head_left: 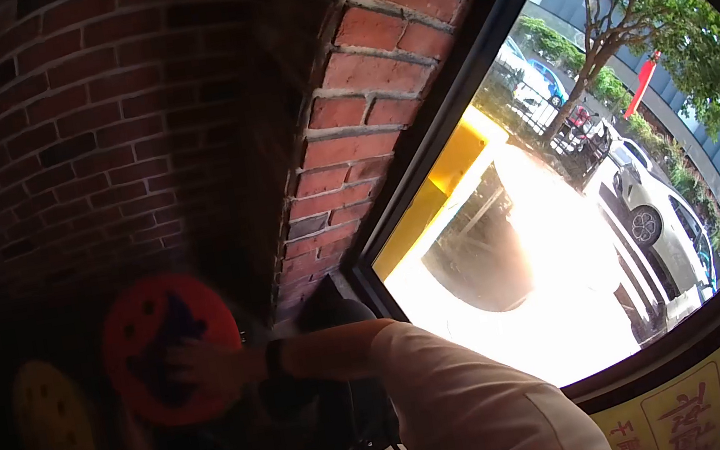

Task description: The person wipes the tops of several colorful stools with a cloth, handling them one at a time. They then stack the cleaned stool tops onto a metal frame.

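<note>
While my right hand (204, 367) touches blue cloth (171, 326) on the red stool (126, 323), left hand (139, 444) below, I can't tell if either grip is tight.

Strong daylight overexposes the window's (563, 259) centre, leaving the brickwork (81, 128) at left dim, with edges bowed and darkened.
</note>
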### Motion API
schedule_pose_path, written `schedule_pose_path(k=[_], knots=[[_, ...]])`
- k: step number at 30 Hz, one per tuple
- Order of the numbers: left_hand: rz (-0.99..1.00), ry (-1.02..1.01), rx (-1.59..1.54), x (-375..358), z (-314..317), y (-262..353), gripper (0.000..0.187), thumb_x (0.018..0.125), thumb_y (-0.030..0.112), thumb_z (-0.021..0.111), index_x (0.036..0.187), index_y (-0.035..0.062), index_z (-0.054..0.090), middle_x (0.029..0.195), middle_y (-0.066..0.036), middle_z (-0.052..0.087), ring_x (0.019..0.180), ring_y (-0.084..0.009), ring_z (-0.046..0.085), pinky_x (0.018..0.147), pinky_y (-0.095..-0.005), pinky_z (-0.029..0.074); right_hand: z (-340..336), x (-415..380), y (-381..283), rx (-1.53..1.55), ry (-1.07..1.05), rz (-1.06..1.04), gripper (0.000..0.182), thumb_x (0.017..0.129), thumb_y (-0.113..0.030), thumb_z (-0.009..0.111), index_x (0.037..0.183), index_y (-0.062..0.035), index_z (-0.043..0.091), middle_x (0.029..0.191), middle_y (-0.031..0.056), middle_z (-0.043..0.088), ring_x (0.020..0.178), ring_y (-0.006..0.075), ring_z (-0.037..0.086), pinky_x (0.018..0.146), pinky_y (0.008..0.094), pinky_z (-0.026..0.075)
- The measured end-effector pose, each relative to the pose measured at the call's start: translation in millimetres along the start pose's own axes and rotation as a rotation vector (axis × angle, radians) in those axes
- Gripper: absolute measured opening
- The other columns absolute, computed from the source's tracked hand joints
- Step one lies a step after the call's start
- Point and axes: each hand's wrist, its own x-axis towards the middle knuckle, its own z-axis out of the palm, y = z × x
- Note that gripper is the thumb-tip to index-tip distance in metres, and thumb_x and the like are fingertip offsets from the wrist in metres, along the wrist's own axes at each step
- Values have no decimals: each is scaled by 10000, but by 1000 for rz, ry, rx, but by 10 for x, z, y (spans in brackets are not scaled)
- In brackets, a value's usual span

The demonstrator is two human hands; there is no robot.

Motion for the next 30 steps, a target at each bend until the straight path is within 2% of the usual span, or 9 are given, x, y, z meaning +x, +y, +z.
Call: schedule_pose_path(k=[1,2,3,4,10,13,22,25,30], knots=[[-36,-28,-358,43,1,8,604,957,132,581,1518,30,379,1494,-185,453,1403,-309,420,1188,-418,331,110,19,65,-20,56,-30,607,896,-395,671,1404,-93,535,1547,235,376,1484,388,294,1202,598,232],[-28,5,-100,-2,-7,26,585,969,181,578,1506,31,399,1514,-185,438,1402,-319,422,1189,-421,328,218,46,138,-40,115,-57,596,884,-386,685,1382,-85,555,1527,236,399,1464,391,326,1189,605,256],[-59,-52,-81,32,-15,-171,562,1020,233,494,1537,58,360,1539,-161,411,1423,-294,400,1198,-412,322,182,100,155,-87,193,-110,540,891,-379,672,1337,-87,583,1436,221,489,1357,388,450,1125,588,346],[-89,-109,-61,76,-43,-268,543,1071,285,410,1568,84,320,1564,-137,384,1443,-269,378,1207,-404,316,127,156,193,-90,143,-43,555,907,-401,643,1366,-101,558,1464,210,460,1381,384,412,1141,582,317],[-649,52,-922,166,-145,475,560,1062,437,464,1496,88,413,1456,-132,514,1296,-330,531,1035,-492,482,-158,1004,362,-102,-110,286,643,1003,-532,473,1540,-187,402,1633,143,282,1529,357,185,1235,542,140],[-609,30,-943,152,-180,470,618,1029,483,536,1496,99,412,1443,-105,519,1298,-295,536,1002,-467,504,-128,1212,270,-78,-28,403,632,1003,-536,474,1530,-193,418,1635,127,289,1530,335,196,1236,527,150],[-612,35,-992,76,-95,347,642,1009,513,563,1479,97,427,1428,-82,535,1267,-260,560,1006,-448,500,-182,287,-165,-196,18,4,530,976,-436,568,1432,-173,514,1526,163,429,1446,353,356,1188,576,245],[-657,89,-959,128,-127,418,625,1008,516,562,1465,103,452,1430,-80,535,1264,-250,561,1000,-428,504,-147,-23,-112,-81,75,-88,501,975,-413,581,1408,-165,537,1509,173,447,1432,370,373,1171,581,268],[-639,94,-950,139,-156,436,615,1010,519,555,1453,102,467,1418,-75,547,1245,-249,575,985,-415,514,-346,60,124,-67,36,-39,505,976,-417,581,1414,-170,538,1519,172,438,1443,368,359,1175,574,270]])
